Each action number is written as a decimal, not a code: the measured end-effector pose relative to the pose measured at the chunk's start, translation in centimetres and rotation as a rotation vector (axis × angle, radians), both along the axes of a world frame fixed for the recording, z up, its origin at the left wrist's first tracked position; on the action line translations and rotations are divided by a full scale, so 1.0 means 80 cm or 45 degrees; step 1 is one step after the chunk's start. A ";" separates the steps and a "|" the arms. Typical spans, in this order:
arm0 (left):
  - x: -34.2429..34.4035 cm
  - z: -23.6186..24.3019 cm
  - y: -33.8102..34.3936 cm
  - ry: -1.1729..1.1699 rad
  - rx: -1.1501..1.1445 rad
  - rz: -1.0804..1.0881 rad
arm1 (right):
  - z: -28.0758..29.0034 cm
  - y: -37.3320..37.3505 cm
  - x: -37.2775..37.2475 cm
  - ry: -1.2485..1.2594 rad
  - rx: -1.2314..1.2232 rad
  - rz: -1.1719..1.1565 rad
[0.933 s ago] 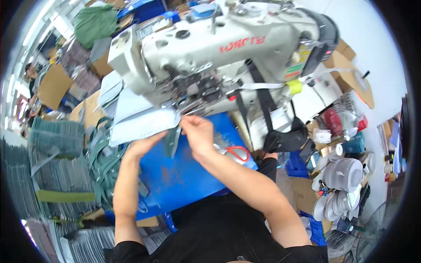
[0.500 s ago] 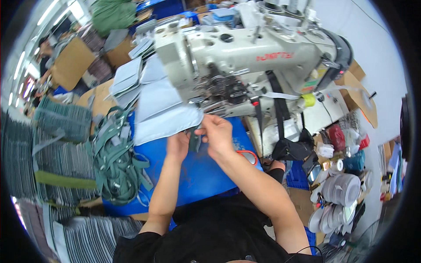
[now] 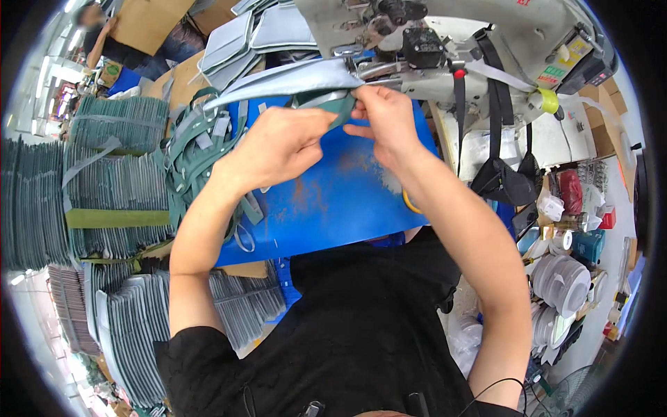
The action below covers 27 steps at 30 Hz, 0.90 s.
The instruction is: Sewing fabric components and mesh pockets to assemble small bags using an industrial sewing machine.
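A light grey-blue fabric panel (image 3: 285, 80) reaches from the stacked pieces to the needle area of a white sewing machine (image 3: 451, 22). Beneath its near corner a dark green strap (image 3: 340, 105) is folded over. My left hand (image 3: 285, 144) is closed, its thumb and forefinger pinching the strap; the other fingers curl under. Close by the machine's presser foot, my right hand (image 3: 390, 119) pinches the strap at the panel's corner, with its lower fingers loosely bent. The fingertips partly hide where strap and panel meet.
A tangle of green straps (image 3: 191, 163) lies left on the blue tabletop (image 3: 333, 201). Further left stand tall stacks of green panels (image 3: 114, 177). An orange scissors handle (image 3: 410, 201) shows beside my right forearm. Black straps (image 3: 495, 118) hang from the machine. Behind are folded grey-blue pieces (image 3: 283, 28).
The view has tilted lower, toward my body. My left hand has come up over the strap with its elbow spread outward. The panel's near edge has lifted, and the strap shows more.
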State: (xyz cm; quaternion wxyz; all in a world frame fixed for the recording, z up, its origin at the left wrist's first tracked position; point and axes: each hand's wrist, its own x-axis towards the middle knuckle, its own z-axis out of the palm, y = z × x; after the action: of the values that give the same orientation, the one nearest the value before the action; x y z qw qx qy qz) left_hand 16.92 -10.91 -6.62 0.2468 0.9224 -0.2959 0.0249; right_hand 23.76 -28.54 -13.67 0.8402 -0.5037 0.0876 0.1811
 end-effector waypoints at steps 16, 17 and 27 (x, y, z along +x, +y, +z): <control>-0.009 -0.034 -0.046 -0.305 -0.117 0.248 | -0.007 -0.025 -0.004 -0.069 -0.122 0.181; 0.000 -0.056 -0.035 -0.320 -0.185 0.328 | -0.007 -0.023 -0.005 -0.070 -0.120 0.184; -0.009 -0.087 -0.016 -0.476 -0.265 0.489 | -0.006 -0.021 -0.014 -0.076 -0.012 0.149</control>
State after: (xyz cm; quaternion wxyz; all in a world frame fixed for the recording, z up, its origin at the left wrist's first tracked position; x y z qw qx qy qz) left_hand 16.18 -12.17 -13.59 0.2722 0.9107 -0.1519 0.2710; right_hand 22.64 -30.26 -14.13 0.8279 -0.5171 0.0339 0.2145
